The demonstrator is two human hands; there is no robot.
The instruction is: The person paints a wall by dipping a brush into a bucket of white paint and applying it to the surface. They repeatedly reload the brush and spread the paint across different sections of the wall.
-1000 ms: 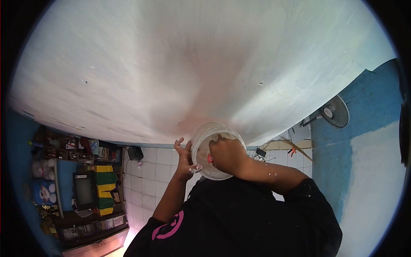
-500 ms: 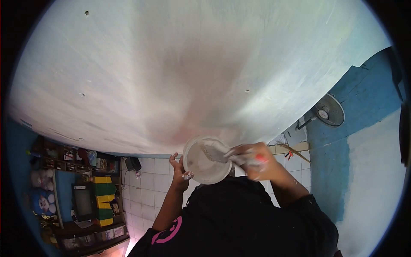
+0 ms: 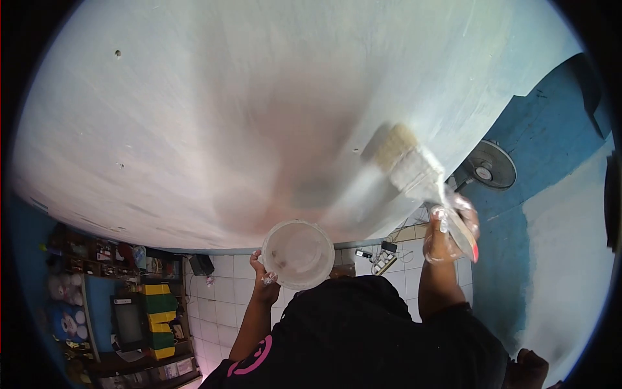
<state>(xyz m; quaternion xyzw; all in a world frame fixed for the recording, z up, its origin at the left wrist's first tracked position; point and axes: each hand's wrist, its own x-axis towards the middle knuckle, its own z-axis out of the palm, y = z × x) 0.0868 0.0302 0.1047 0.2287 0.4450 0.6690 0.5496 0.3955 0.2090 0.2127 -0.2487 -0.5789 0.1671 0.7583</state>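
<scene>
My right hand (image 3: 449,228), smeared with white, is closed round the handle of a wide paintbrush (image 3: 418,174). The brush points up and left, its pale bristles right at the whitened wall (image 3: 311,84), with a shadow beside them. The red end of the handle sticks out below my fingers. In my left hand (image 3: 264,272) is a round whitish plastic tub (image 3: 299,254), gripped at its left side with white-stained fingers. The tub's opening faces me, and its inside is pale with some smears. It sits low, near my chest.
A standing fan (image 3: 490,163) is at the right, by the blue wall (image 3: 499,259). On the tiled floor (image 3: 223,305) lie a power strip (image 3: 383,262) and cables. Shelves with a television (image 3: 128,322) stand at the lower left, beside a black speaker box (image 3: 201,264).
My right hand has lifted the paintbrush out of the tub and up to the right, against the wall. The tub in my left hand has shifted slightly left and down.
</scene>
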